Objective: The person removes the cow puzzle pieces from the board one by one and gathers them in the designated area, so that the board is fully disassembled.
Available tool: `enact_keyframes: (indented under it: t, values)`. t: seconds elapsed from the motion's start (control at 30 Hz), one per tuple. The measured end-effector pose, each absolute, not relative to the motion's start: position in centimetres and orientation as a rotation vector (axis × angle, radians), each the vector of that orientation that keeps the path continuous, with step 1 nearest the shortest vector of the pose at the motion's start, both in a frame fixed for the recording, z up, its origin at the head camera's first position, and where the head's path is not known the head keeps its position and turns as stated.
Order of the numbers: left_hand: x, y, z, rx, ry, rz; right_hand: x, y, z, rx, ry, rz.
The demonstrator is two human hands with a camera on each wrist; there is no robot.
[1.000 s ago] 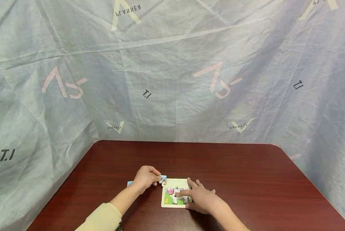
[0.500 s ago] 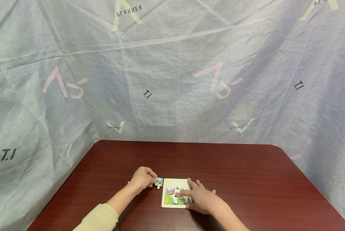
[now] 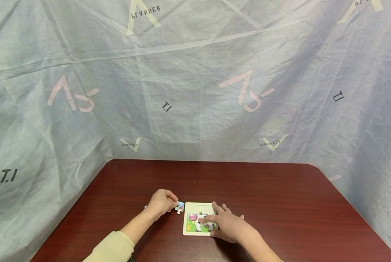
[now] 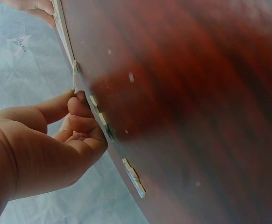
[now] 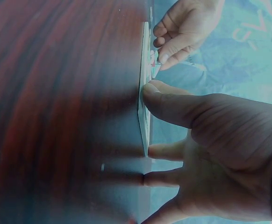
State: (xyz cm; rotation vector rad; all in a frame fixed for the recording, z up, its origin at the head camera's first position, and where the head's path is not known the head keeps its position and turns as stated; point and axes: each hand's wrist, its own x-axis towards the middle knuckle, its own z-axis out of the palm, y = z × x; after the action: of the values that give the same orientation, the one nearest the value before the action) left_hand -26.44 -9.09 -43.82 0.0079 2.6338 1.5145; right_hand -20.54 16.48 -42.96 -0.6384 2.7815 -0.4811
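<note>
Puzzle piece in the left hand, beside a partly filled tray

Piece: one small puzzle piece [image 3: 180,207], printed in light blue with a touch of red. It is pinched by the left hand [image 3: 162,202] between thumb and forefinger, the remaining fingers being curled in. It is held just left of the upper left corner of the tray; whether the two touch cannot be told. One second ago the piece was held over that corner; it is now drawn back to the left, and since the middle frame it appears only slightly turned.

Tray: one pale, shallow puzzle tray [image 3: 198,207]. Its lower part is filled by a cow picture [image 3: 198,222] on green ground; its upper part is bare. Its place is unchanged.

Right hand [image 3: 229,225]: nothing is gripped. The fingers are spread and extended, the tray's right side being covered, with the forefinger over the cow and the thumb at the near edge. The same pose is shown in both earlier frames.

Loose pieces [image 4: 134,178]: laid on the dark red table [image 3: 264,189], partly hidden by the left arm in the head view.
</note>
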Motion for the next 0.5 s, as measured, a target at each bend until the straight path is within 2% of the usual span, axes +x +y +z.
enact_keyframes:
  t: [0.5]
  values:
    - [-26.59,-9.03,-43.94,0.045,2.649,1.486,-20.67,16.52,-42.96,-0.654,2.771,-0.492]
